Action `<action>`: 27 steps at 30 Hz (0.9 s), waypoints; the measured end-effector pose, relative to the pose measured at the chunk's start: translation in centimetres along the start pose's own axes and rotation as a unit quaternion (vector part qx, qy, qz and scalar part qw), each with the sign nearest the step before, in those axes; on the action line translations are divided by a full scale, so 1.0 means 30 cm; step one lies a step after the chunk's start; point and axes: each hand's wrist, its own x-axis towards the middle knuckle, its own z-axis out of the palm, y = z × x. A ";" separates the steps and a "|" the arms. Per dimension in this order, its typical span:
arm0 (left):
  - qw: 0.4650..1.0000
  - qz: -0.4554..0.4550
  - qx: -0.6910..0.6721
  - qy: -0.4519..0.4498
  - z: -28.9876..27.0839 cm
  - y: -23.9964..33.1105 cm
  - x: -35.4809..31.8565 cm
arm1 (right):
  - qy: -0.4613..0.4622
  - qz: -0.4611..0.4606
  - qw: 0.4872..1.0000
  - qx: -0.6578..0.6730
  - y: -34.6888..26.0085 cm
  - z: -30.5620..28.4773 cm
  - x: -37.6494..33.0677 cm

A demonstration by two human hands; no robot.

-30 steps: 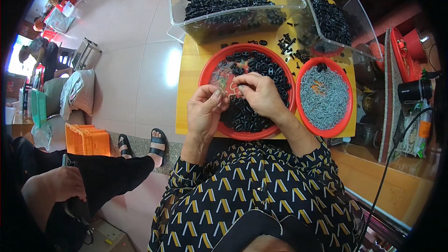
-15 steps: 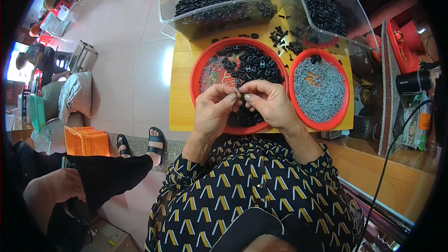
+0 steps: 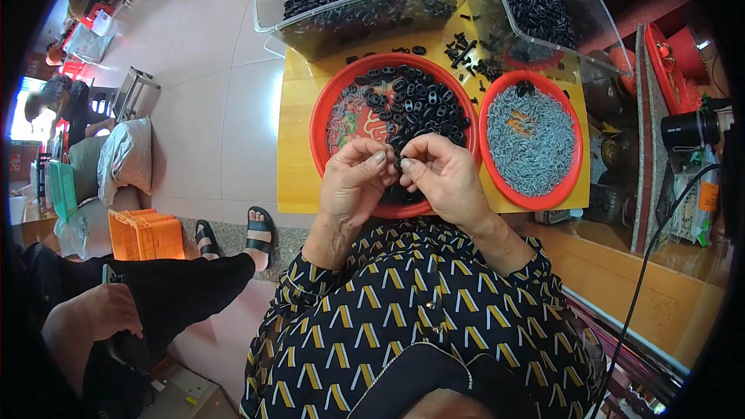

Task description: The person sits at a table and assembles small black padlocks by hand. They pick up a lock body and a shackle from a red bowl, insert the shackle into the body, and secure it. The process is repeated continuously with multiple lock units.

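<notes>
Over the near part of a round red tray, my left hand and my right hand meet with fingertips pinched together. Something small and dark seems to sit between them; against the black parts below, its shape cannot be made out. Black oval parts with two holes are heaped in the middle and right of this tray. Small silvery screws lie at its left side. An oval red tray beside my right hand is full of small grey screws, with a few black pieces at its far edge.
Two clear plastic bins with black parts stand at the table's far side. Loose black pieces are scattered between bins and trays on the yellow table. A person's leg and hand are close on my left, near an orange crate.
My hands stay pinched together over the round tray, with only slight finger movement. The whole view has shifted a little, so the trays and bins appear slightly higher and turned.
</notes>
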 end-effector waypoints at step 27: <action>0.990 0.100 0.093 0.040 0.025 -0.015 -0.020 | 0.053 -0.040 0.994 -0.082 0.021 0.021 0.001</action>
